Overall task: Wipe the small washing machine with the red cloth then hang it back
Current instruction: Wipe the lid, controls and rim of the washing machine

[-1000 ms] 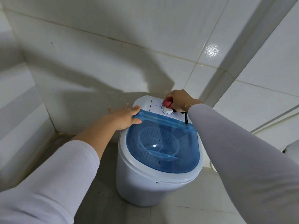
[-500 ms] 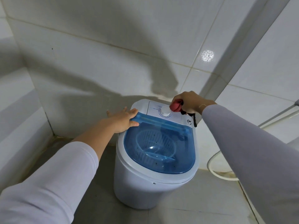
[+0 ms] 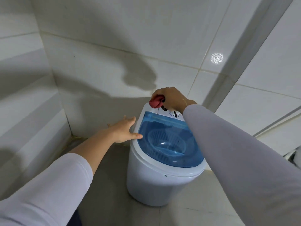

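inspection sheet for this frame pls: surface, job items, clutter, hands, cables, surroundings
Surface: grey tiled floor, bare where visible.
Job's things: washing machine upright, blue lid closed; red cloth bunched on the white control panel.
Clutter: nothing seen.
Hands: right hand grips the cloth; left hand open, against the machine's left rim.
Cables: thin black cord dangling from the cloth.
Surroundings: white tiled walls, corner.

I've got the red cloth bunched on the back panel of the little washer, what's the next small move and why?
Probably drag the red cloth forward off the white control panel onto the blue lid. The right hand holds it bunched at the panel's back left corner, so the lid looks unwiped, and the left hand is braced on the washer's left rim to steady it.
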A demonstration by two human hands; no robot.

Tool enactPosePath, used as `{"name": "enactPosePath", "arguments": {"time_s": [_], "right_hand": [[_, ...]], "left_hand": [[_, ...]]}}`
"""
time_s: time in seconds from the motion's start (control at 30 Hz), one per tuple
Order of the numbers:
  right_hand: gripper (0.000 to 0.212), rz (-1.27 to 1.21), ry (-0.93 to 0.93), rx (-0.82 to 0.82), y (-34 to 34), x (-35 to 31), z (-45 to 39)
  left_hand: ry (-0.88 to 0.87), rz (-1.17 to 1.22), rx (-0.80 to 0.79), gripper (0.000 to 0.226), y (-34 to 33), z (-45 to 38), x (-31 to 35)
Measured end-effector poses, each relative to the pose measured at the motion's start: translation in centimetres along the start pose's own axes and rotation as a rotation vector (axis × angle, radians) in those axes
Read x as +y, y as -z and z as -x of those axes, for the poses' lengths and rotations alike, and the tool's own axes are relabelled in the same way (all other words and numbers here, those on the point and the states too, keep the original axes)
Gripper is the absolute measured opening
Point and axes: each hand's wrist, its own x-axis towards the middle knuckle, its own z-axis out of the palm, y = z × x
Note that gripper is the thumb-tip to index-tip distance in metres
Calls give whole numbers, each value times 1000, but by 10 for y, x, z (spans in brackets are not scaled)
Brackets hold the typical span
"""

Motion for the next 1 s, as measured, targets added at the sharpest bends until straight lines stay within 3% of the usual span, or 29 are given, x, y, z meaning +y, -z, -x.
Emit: {"name": "enactPosePath", "arguments": {"time_s": [0.27,0.53,1.0], "right_hand": [[39,186,105,71,-49,-17,-5],[32,-31,-75,-32,-71,-20,-3],[33,120,-103,27,-75,-9,11]], "left_hand": [[-7,-20,-31,82,-5,10,3],[10,-63,-37,78,-5,13,7],[66,-127,-36,77,-5,15,12]]}}
